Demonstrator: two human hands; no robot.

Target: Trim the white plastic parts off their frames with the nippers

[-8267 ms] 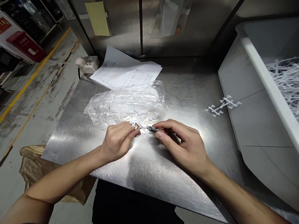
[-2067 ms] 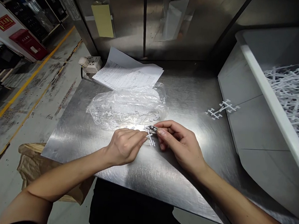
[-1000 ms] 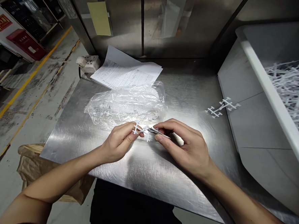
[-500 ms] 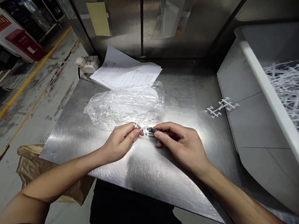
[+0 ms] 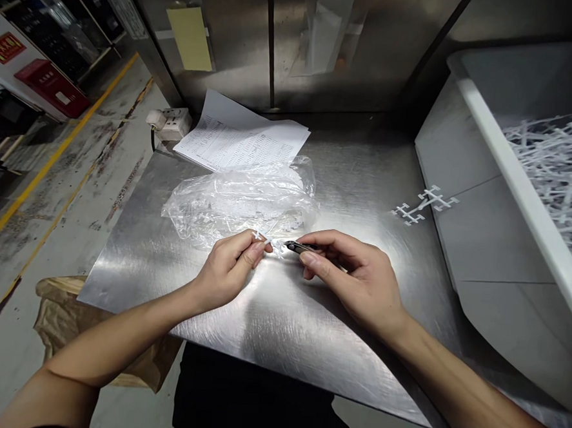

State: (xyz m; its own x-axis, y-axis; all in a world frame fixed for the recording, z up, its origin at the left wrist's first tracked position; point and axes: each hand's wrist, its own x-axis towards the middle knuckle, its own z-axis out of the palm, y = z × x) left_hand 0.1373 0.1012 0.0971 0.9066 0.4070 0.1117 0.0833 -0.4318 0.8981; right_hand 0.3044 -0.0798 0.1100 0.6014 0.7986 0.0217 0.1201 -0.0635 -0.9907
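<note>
Between thumb and fingers, my left hand (image 5: 234, 262) pinches a small white branched plastic sprue (image 5: 278, 246) over the steel table. My right hand (image 5: 354, 276) is closed around small dark nippers (image 5: 294, 246), their tip at the sprue's right side. Whether the jaws touch the plastic I cannot tell. Just beyond my hands lies a clear plastic bag (image 5: 238, 201) with small white pieces inside. Another white sprue (image 5: 425, 205) lies on the table to the right, against the large bin.
A large grey-white bin (image 5: 507, 156) heaped with white sprues (image 5: 560, 172) stands on the right. Printed sheets (image 5: 242, 134) and a power socket (image 5: 174, 123) are at the back of the steel table (image 5: 279, 330). A brown paper bag (image 5: 66, 317) sits below the left edge.
The nippers have drawn slightly away to the right from the sprue, and their angle has turned a little. The sprue has tilted and shifted slightly left in my left hand.
</note>
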